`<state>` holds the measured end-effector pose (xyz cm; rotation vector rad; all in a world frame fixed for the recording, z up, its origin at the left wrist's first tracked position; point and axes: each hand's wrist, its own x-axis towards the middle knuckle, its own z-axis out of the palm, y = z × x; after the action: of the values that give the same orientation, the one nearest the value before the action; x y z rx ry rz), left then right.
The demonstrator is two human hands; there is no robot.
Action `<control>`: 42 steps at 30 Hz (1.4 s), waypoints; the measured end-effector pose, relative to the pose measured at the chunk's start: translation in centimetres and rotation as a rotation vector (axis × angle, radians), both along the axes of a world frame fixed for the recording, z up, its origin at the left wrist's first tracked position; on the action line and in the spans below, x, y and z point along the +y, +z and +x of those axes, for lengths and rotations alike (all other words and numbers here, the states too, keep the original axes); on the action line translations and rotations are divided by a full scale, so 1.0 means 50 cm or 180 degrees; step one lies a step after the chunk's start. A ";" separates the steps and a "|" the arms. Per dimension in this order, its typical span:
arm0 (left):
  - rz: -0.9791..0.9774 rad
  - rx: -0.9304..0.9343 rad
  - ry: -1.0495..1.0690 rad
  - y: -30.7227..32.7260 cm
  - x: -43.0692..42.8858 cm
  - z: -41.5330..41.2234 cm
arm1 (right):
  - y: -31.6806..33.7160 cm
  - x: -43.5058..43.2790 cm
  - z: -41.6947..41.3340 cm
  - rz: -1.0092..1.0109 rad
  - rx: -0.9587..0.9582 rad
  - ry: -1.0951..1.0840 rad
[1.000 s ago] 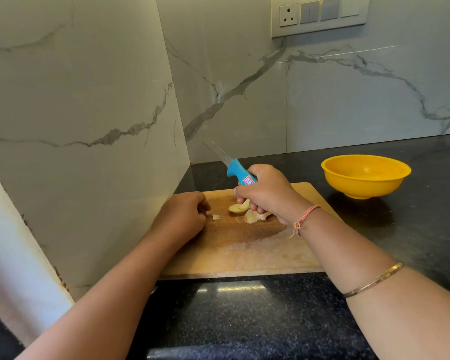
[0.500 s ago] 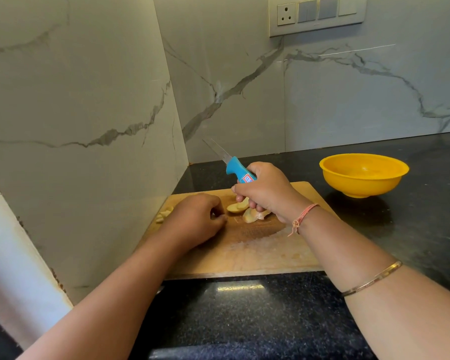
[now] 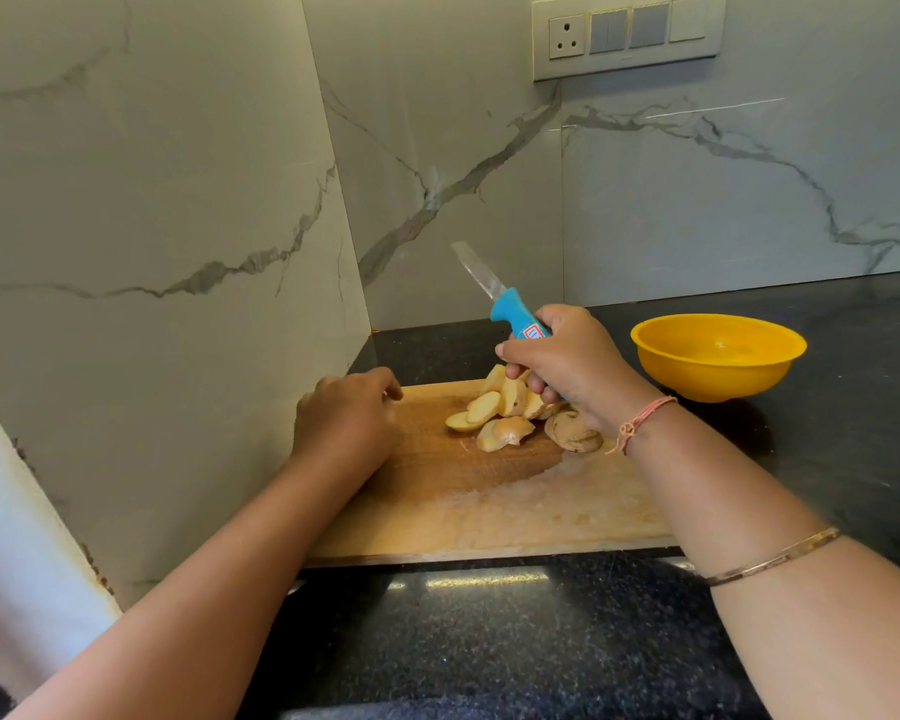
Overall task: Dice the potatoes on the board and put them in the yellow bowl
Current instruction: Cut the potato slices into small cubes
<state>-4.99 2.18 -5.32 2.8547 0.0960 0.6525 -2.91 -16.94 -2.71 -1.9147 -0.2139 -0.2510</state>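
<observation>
Open tabletop (image 3: 611, 317) lies between the right grip (image 3: 567, 366) and yellow bowl (image 3: 718, 379); its knife (image 3: 501, 299) juts forward; marble wall (image 3: 178, 304) hems the left grip (image 3: 349, 418).

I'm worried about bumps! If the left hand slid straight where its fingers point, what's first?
The left hand would probably meet the potato slices first, though depth is unclear.

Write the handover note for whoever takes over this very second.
Left hand: rests on the far left corner of the board, fingers curled under; whether it holds anything is hidden.
Right hand: grips the knife, blade raised off the board, fingertips on the potato pieces.
Potato: thick slices and chunks piled mid-board.
Bowl: on the counter right of the board, looks empty.
Done: rough slicing. Left: dice, move all to the bowl.
</observation>
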 end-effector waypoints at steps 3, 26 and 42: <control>0.0125 0.0063 -0.0170 0.012 -0.033 0.001 | -0.003 -0.003 0.001 0.0000 -0.0012 0.0004; -0.2108 0.0252 -0.0632 0.013 -0.059 -0.001 | -0.014 0.007 0.001 -0.0262 0.0072 0.0024; -0.1325 0.1101 -0.0913 -0.009 0.009 -0.072 | -0.011 0.038 -0.065 -0.0764 0.0383 0.0339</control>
<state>-8.58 2.61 -5.75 2.4764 -0.1110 0.0646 -6.15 -15.05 -3.29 -2.1405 -0.2744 -0.0394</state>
